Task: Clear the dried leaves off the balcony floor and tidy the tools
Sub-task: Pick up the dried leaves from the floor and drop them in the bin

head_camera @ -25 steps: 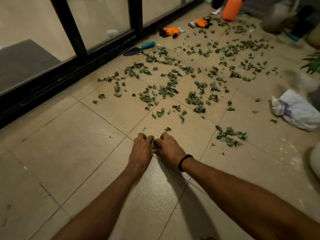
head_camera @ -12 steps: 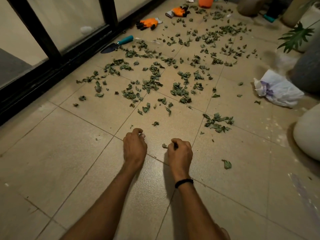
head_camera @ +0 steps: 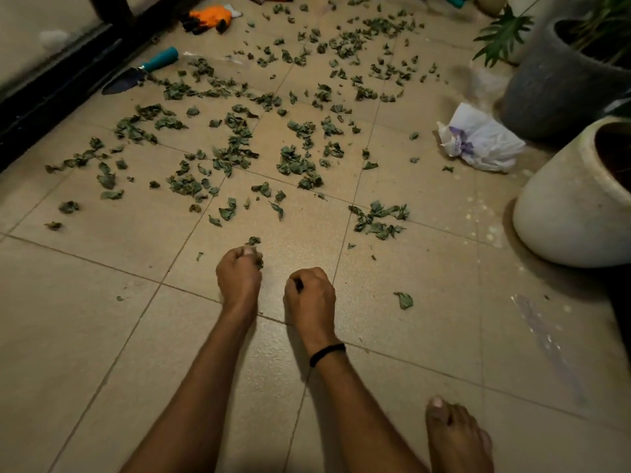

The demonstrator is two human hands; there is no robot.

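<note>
Dried green leaves (head_camera: 297, 162) lie scattered over the beige tiled balcony floor (head_camera: 85, 302), thickest in the middle and far part. My left hand (head_camera: 239, 276) is low over the floor with its fingers curled round a small clump of leaves. My right hand (head_camera: 310, 295), a black band on its wrist, is beside it with fingers curled tight; a dark bit shows between the fingers. A single leaf (head_camera: 404, 300) lies to the right of my hands. A trowel with a teal handle (head_camera: 143, 71) lies by the door track. An orange glove (head_camera: 208, 18) lies further back.
A crumpled white plastic bag (head_camera: 481, 141) lies at the right. A white pot (head_camera: 573, 203) and a grey pot with a plant (head_camera: 553, 83) stand along the right side. The black sliding-door frame (head_camera: 51, 87) runs along the left. My bare foot (head_camera: 457, 438) is at the bottom right.
The view has tilted down and nearer the floor. My hands have moved apart, and the left hand now holds a clump of leaves. My foot has come into view.
</note>
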